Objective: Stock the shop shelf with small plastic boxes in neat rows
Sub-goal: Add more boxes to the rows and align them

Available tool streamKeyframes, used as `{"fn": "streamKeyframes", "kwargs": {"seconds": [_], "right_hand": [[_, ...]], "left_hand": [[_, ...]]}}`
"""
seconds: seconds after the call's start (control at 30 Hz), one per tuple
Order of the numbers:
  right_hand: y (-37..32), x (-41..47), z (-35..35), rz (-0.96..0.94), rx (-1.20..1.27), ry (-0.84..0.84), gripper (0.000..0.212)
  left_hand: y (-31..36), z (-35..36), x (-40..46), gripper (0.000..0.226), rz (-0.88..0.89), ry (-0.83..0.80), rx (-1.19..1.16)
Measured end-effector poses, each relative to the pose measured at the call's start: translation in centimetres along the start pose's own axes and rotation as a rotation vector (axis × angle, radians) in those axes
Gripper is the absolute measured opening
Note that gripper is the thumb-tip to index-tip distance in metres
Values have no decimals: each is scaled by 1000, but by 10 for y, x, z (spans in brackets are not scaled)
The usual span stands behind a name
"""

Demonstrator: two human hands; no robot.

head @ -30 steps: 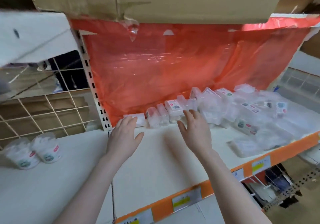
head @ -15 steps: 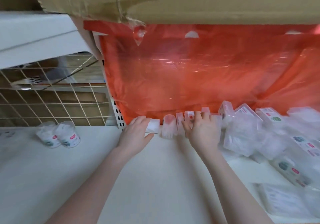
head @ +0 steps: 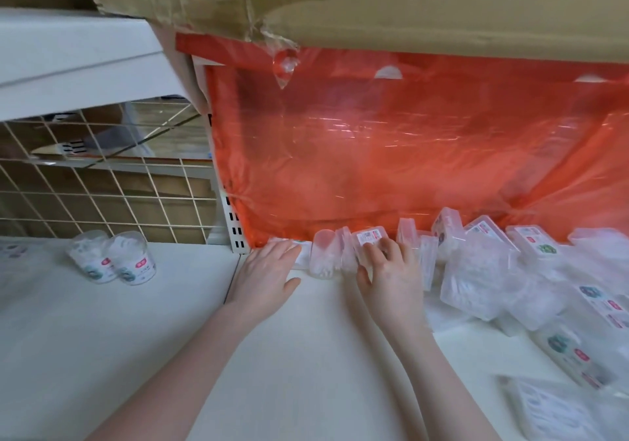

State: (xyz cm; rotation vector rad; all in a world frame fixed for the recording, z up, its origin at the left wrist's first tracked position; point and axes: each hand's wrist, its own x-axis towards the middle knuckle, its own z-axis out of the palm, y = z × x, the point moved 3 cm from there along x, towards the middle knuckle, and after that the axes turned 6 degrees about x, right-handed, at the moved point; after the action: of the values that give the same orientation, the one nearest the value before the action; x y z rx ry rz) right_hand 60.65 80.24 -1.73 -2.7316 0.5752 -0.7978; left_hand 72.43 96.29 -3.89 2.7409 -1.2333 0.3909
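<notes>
Small clear plastic boxes stand in a loose row along the back of the white shelf (head: pixel 306 355), against a red plastic sheet (head: pixel 391 154). My left hand (head: pixel 269 272) lies flat with straight fingers on a flat-lying box (head: pixel 301 253) at the row's left end. My right hand (head: pixel 391 273) has its fingers curled over a labelled box (head: pixel 367 238), thumb at its near side. A rounded box (head: pixel 323 258) stands between the two hands. A jumbled pile of more boxes (head: pixel 483 270) fills the shelf to the right.
Two round tubs (head: pixel 115 262) stand on the neighbouring shelf at left, before a wire grid (head: pixel 102 195). A cardboard carton (head: pixel 374 1) overhangs from above. A perforated upright (head: pixel 233 222) divides the shelves. Flat packets (head: pixel 561 413) lie at the near right.
Both hands reached forward to the back of the shelf. The left hand came down on the flat box and the right hand closed over the labelled box in the row.
</notes>
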Motion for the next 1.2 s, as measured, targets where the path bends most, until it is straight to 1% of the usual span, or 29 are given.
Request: {"fn": "streamKeyframes", "kwargs": {"seconds": [0.1, 0.2, 0.27, 0.37, 0.47, 0.53, 0.6, 0.77, 0.9, 1.03, 1.1, 1.2], "right_hand": [[1, 1, -2, 55, 78, 47, 25], [1, 7, -1, 144, 75, 14, 34], [1, 11, 1, 176, 49, -8, 38], [0, 16, 2, 214, 26, -40, 39], [-1, 18, 2, 238, 44, -55, 41], [0, 18, 2, 239, 38, -62, 47], [1, 16, 1, 237, 33, -73, 54], [3, 14, 0, 236, -31, -103, 47], [3, 14, 1, 223, -75, -123, 57], [2, 13, 0, 219, -50, -122, 59], [3, 12, -1, 217, -19, -128, 62], [4, 7, -2, 210, 1, -135, 65]], "left_hand": [[-5, -4, 0, 55, -10, 15, -2], [-12, -8, 10, 58, -25, 6, -12], [-16, -8, 17, 59, -10, -35, -3], [-23, -5, 23, 57, 7, -103, -5], [-28, -5, 26, 62, -10, -92, -20], [-32, -5, 28, 61, -33, -69, 1], [-34, -5, 30, 54, -43, -54, 13], [-36, -4, 31, 47, -65, -63, -24], [-34, -4, 29, 47, -78, -52, -17], [-33, -3, 21, 49, -74, -27, 1], [-33, -2, 14, 49, -79, -3, -23], [-32, -1, 0, 48, -117, 6, -126]]}}
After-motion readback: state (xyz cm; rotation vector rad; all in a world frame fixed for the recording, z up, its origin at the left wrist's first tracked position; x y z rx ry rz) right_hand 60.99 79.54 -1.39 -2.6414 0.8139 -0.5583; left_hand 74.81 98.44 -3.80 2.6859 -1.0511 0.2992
